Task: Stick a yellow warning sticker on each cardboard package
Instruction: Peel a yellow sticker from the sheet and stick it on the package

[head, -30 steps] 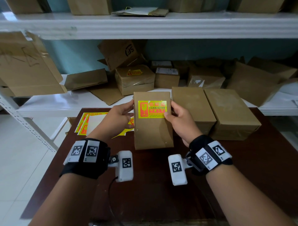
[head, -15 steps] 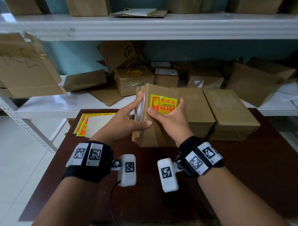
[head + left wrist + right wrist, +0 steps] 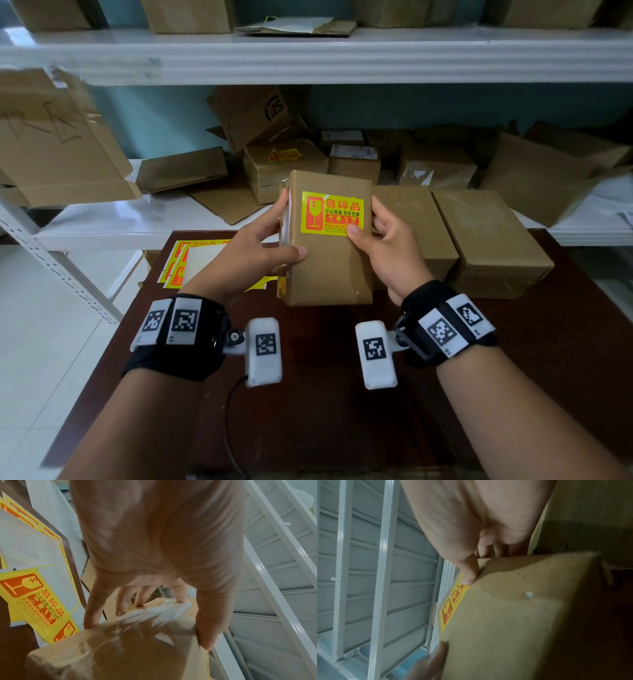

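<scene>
Stickered package (image 3: 330,260) upright, gripped between left hand (image 3: 246,257), right hand (image 3: 387,246)

**A parcel storeroom or shipping room**

White metal shelving (image 3: 308,58) with slotted uprights runs along a teal wall, its boards crowded with sealed cardboard boxes (image 3: 284,171), flattened cartons (image 3: 181,169) and a courier-marked box (image 3: 253,113). A dark brown worktable (image 3: 565,342) carries more brown parcels (image 3: 486,236) and sheets of yellow fragile stickers (image 3: 178,267).

Sticker sheets (image 3: 202,260) left of held package (image 3: 330,260), two packages (image 3: 455,236) right.
</scene>
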